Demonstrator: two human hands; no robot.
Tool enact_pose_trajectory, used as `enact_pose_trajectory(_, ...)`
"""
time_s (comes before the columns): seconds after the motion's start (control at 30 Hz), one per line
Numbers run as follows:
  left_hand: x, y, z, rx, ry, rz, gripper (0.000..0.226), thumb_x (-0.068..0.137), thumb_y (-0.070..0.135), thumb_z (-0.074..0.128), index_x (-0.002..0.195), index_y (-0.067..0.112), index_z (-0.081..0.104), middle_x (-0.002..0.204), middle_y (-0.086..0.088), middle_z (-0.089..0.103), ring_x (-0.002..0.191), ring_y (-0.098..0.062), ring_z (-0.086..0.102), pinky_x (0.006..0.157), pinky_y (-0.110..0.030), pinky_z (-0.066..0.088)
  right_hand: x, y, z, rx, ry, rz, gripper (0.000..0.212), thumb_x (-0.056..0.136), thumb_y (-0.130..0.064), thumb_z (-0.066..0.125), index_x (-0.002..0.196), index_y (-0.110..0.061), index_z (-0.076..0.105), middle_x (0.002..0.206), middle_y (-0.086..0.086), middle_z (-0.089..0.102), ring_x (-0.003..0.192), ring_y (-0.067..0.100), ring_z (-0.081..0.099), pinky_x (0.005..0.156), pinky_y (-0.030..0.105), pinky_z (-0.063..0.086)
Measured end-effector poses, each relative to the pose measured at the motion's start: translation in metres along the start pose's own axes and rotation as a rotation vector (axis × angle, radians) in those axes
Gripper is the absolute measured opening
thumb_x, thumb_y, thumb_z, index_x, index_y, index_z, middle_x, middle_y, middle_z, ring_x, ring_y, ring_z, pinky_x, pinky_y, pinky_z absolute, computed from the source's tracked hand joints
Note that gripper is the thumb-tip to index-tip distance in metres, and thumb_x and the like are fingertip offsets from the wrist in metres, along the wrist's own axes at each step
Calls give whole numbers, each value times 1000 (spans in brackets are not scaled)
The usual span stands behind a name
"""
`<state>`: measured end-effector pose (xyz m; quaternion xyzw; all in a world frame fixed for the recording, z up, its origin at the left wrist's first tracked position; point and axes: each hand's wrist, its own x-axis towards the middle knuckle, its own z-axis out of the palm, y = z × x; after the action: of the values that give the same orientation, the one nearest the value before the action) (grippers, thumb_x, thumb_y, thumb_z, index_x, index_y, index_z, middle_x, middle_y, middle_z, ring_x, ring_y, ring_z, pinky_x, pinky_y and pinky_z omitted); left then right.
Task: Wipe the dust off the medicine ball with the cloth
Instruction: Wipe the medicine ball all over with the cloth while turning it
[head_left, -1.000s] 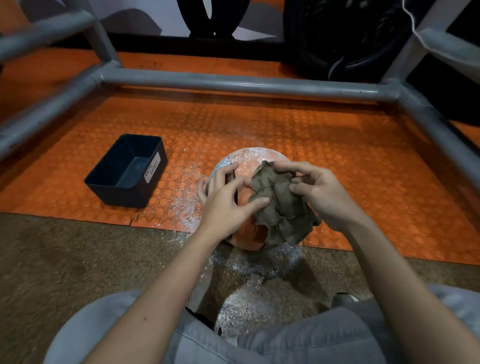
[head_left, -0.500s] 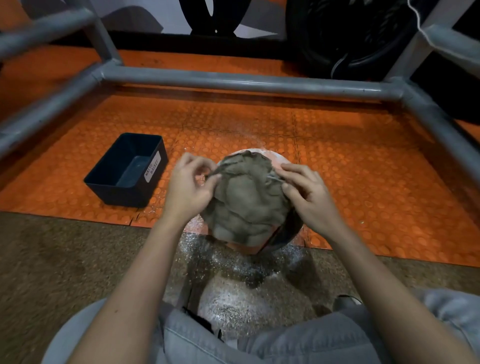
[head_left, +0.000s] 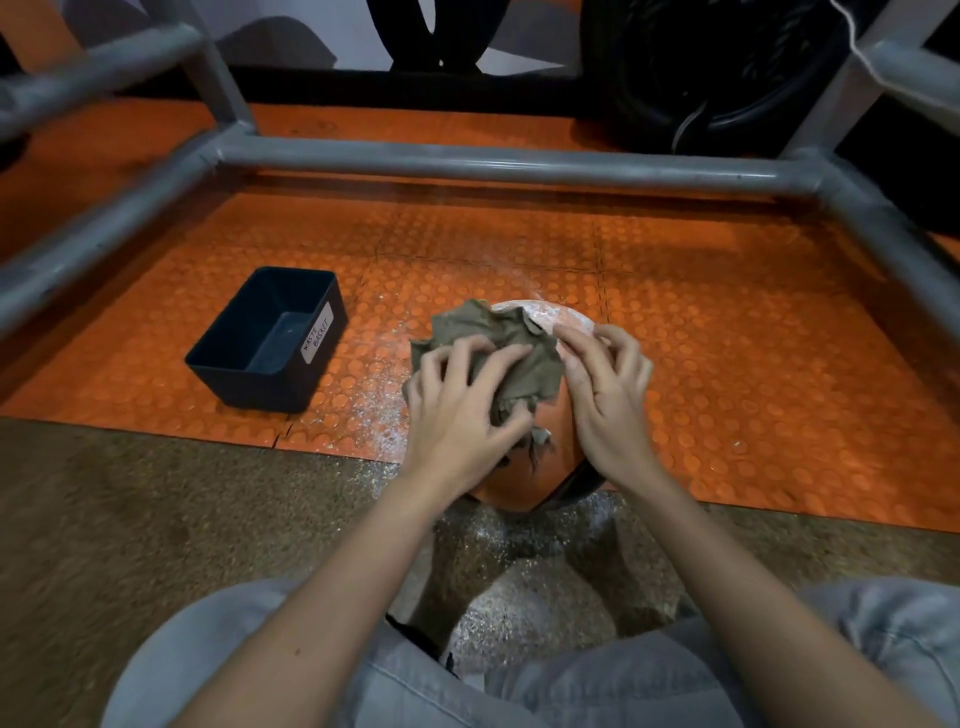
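Observation:
An orange medicine ball (head_left: 519, 475) sits on the floor at the edge of the orange studded mat, its top right still white with dust. An olive-grey cloth (head_left: 485, 330) is draped over the ball's top left. My left hand (head_left: 457, 415) lies on the cloth with its fingers spread and bent into it, and cloth bunches out beside the thumb. My right hand (head_left: 608, 395) rests on the ball's right side. Its index finger and thumb pinch the cloth's right edge, and its other fingers are curled.
A dark bin labelled WASTE BASKET (head_left: 265, 343) stands left of the ball. A grey pipe frame (head_left: 493, 166) boxes in the mat (head_left: 727, 338) on three sides. White dust (head_left: 376, 415) speckles the floor around the ball. A black tyre (head_left: 701, 78) stands behind. My knees are below.
The cloth, spread over the ball between both hands half a second ago, has been pushed to the top left. My left hand now lies on top of it, and more orange shows below.

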<state>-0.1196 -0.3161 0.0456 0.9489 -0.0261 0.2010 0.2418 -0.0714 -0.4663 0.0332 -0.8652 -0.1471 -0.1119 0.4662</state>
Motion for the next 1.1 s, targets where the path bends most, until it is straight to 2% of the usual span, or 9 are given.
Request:
enact_pose_trajectory(0.1,-6,2,-1,54,91,150,37,79,38,41,115,33,45,104,-3,56,92,-27,54,67,-42,53,0,5,2,-70,-29,-15,41,94,-53,21,132,-49,34,153,0,25,137,15,14,106,30,13)
enact_pose_trajectory(0.23,-13,1,-4,49,32,323,43,80,37,43,118,22,59,92,-5,54,75,-20,58,48,-29,52,1,8,2,-96,-43,-16,46,92,-58,16,134,-50,31,155,-5,25,142,16,12,110,36,12)
enact_pose_trajectory(0.43,11,-27,-13,-257,104,-337,38,94,18,51,132,23,52,109,1,46,77,2,42,63,-6,41,-4,3,7,-123,-2,-16,49,96,-49,23,140,-36,40,155,-3,26,142,17,14,113,35,10)
enact_pose_trajectory(0.53,-1,-1,-15,-229,34,-141,39,93,23,51,132,23,52,109,0,46,83,-5,45,71,-18,47,-3,3,7,-128,11,-8,54,94,-53,18,141,-36,39,156,-3,23,143,18,13,116,42,13)
enact_pose_trajectory(0.63,-14,16,-9,-123,22,85,41,91,32,45,127,19,58,102,-2,49,79,-13,50,57,-34,54,-2,2,6,-111,2,-4,53,95,-55,19,141,-38,37,157,-4,20,144,18,12,117,44,12)
enact_pose_trajectory(0.8,3,-13,-18,-373,103,-401,34,93,13,53,126,22,57,111,0,47,69,1,42,64,-15,50,-3,-1,5,-107,-15,30,49,94,-48,22,141,-40,34,158,-6,16,145,14,7,118,47,9)
enact_pose_trajectory(0.87,1,-4,-20,-339,93,-394,36,93,14,53,128,20,55,112,0,47,73,-1,44,66,-18,51,-3,-2,7,-112,-2,25,49,95,-47,22,142,-39,35,158,-5,17,145,14,7,118,47,9)
enact_pose_trajectory(1.0,-11,23,-12,-144,35,21,37,92,25,51,128,20,58,101,1,47,83,-11,49,67,-29,51,-2,-1,9,-122,6,-4,50,96,-49,21,142,-37,35,157,-3,19,145,16,9,118,44,8)
enact_pose_trajectory(1.1,-2,7,-15,-228,35,-165,33,93,20,53,126,23,59,109,2,47,82,-4,46,64,-10,46,1,0,6,-100,-21,20,49,95,-48,23,142,-39,34,158,-2,17,146,16,7,118,44,7)
